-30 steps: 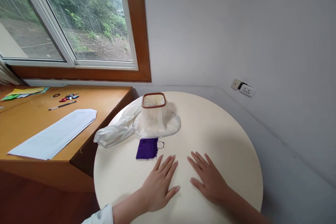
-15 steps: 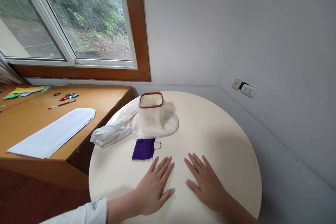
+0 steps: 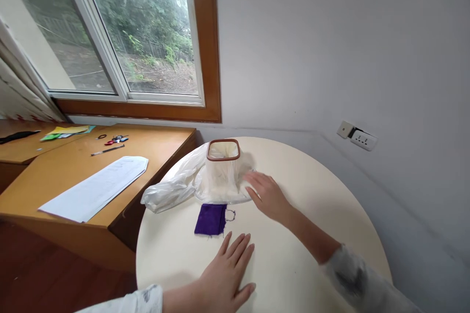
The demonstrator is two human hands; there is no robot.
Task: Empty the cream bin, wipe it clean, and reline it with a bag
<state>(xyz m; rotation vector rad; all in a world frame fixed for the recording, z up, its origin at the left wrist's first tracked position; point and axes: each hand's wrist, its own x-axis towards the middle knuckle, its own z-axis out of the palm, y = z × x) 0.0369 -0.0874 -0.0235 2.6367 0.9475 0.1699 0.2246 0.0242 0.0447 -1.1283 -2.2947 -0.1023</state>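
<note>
My left hand lies flat and open on the round cream table, palm down, just below a small folded purple cloth. My right hand stretches forward, fingers apart, its tips touching the thin white plastic bag at the foot of a small bin with a brown rim. The bag lines the bin and spills to the left. A dark thread loop hangs from the cloth's right edge.
A wooden desk stands to the left, against the table, with a long white paper, a pen and small items on it. A window is behind. A wall socket sits on the right wall.
My right hand has lifted off the table and reached forward to the bag beside the bin. The left hand stays flat. The camera has shifted slightly.
</note>
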